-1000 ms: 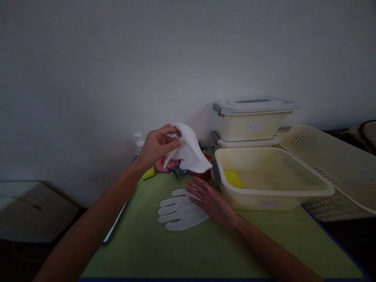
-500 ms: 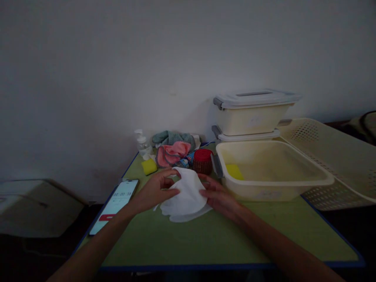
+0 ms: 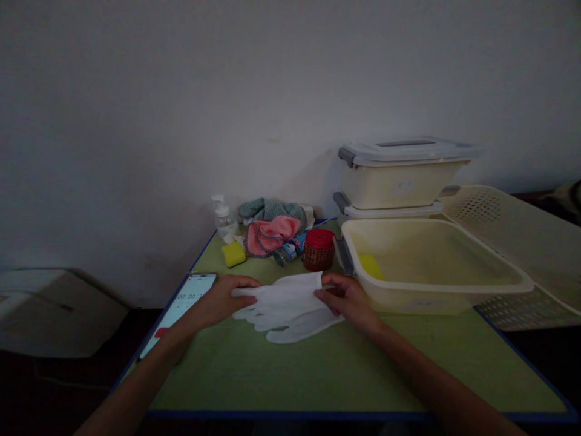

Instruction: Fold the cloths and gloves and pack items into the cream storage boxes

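Note:
White gloves (image 3: 285, 306) lie over the middle of the green table, stretched sideways between my two hands; they look like two, one over the other. My left hand (image 3: 231, 298) pinches the finger end of the upper glove. At the cuff end, my right hand (image 3: 347, 298) grips the edge between thumb and fingers. The lower glove's fingers point left and seem to rest on the tabletop. Just behind the gloves stand a red woven round container (image 3: 318, 249) and a clear bottle with a blue label (image 3: 289, 249).
An open cream bin (image 3: 426, 297) with a yellow sponge inside stands right, before stacked lidded boxes (image 3: 403, 181). A perforated basket (image 3: 521, 242) is beyond. Behind are pink and grey cloths (image 3: 272, 233), a pump bottle (image 3: 226, 221) and a yellow sponge (image 3: 233, 254). A phone (image 3: 181, 309) lies left.
The bunched white fabric has been pulled out lengthwise, so glove fingers now show. My hands have moved apart, left hand leftward and right hand rightward. The view has shifted slightly.

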### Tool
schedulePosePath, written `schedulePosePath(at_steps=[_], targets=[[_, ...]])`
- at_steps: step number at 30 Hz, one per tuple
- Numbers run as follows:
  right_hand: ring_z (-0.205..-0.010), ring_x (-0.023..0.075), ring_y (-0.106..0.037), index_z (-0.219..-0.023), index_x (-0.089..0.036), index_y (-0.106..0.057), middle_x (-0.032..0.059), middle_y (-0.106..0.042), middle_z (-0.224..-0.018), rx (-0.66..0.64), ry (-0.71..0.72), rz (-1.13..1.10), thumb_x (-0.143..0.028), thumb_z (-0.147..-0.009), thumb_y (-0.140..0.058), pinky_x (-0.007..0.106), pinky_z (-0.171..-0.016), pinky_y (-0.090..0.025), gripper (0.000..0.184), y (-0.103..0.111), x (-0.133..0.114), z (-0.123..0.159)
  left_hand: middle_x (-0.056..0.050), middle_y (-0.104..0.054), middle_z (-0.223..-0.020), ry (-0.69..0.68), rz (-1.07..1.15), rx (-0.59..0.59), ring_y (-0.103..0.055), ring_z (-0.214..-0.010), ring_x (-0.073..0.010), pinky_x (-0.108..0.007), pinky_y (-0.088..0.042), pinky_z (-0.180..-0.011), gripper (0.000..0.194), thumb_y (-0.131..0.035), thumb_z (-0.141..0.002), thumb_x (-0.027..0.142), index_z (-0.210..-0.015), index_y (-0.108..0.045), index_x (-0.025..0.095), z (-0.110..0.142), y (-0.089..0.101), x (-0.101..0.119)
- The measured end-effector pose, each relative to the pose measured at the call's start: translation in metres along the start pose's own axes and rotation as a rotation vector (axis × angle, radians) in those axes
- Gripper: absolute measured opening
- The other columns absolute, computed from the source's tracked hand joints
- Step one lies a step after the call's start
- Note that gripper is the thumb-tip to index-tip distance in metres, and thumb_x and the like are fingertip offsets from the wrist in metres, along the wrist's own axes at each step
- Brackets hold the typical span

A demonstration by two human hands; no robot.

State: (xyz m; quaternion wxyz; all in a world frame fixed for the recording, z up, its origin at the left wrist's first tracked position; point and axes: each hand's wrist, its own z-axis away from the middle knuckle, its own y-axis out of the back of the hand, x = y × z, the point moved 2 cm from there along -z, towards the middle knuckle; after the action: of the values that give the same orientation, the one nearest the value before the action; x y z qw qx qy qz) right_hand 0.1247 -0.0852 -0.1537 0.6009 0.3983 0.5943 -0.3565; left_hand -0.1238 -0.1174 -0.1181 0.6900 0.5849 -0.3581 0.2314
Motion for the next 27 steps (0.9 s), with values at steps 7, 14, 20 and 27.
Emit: schedulePosePath(at_steps=[7, 14, 20, 27], targets=[[-0.081, 0.0172, -0.061, -0.073, -0.019, -0.054, 0.0077, -0.067, -0.089, -0.035, 0.407, 0.236, -0.018, -0.076, -0.048, 0.029, -0.069, -0.046, 0.007, 0.0, -0.012, 0.008, -0.005, -0.067, -0.081, -0.47, -0.183, 0.444, -0.061, -0.076, -0.0159, -0.026, -0.048, -0.069, 0.014, -0.055, -0.078, 0.016, -0.081, -0.068, 0.016, 0.016, -0.004, 0.01], [-0.083, 0.0195, -0.062, -0.07, -0.017, -0.059, 0.0102, -0.066, -0.091, -0.06, 0.487, 0.703, -0.014, -0.079, -0.042, 0.033, -0.075, -0.048, 0.019, 0.0, -0.014, 0.015, -0.007, -0.066, -0.088, -0.692, -0.558, 0.372, -0.06, -0.081, -0.0174, -0.031, -0.049, -0.072, 0.028, -0.046, -0.072, -0.002, -0.084, -0.064, 0.016, 0.02, -0.047, -0.019], [-0.089, 0.0193, -0.061, -0.083, -0.015, -0.059, 0.0099, -0.064, -0.095, -0.022, 0.408, 0.789, -0.004, -0.072, -0.046, 0.036, -0.079, -0.049, 0.021, -0.004, 0.002, 0.006, -0.007, -0.065, -0.093, -0.602, -0.649, 0.302, -0.06, -0.084, -0.0186, -0.033, -0.049, -0.075, 0.031, -0.051, -0.069, -0.001, -0.091, -0.065, 0.016, 0.017, -0.053, -0.032], [-0.098, 0.0187, -0.06, -0.086, -0.018, -0.061, 0.0097, -0.062, -0.106, 0.026, 0.468, 0.85, -0.005, -0.076, -0.042, 0.037, -0.084, -0.048, 0.025, 0.003, -0.008, 0.011, -0.008, -0.066, -0.083, -0.788, -0.643, 0.503, -0.059, -0.077, -0.0174, -0.032, -0.047, -0.071, 0.021, -0.044, -0.083, 0.009, -0.086, -0.064, 0.016, 0.026, -0.05, -0.024]])
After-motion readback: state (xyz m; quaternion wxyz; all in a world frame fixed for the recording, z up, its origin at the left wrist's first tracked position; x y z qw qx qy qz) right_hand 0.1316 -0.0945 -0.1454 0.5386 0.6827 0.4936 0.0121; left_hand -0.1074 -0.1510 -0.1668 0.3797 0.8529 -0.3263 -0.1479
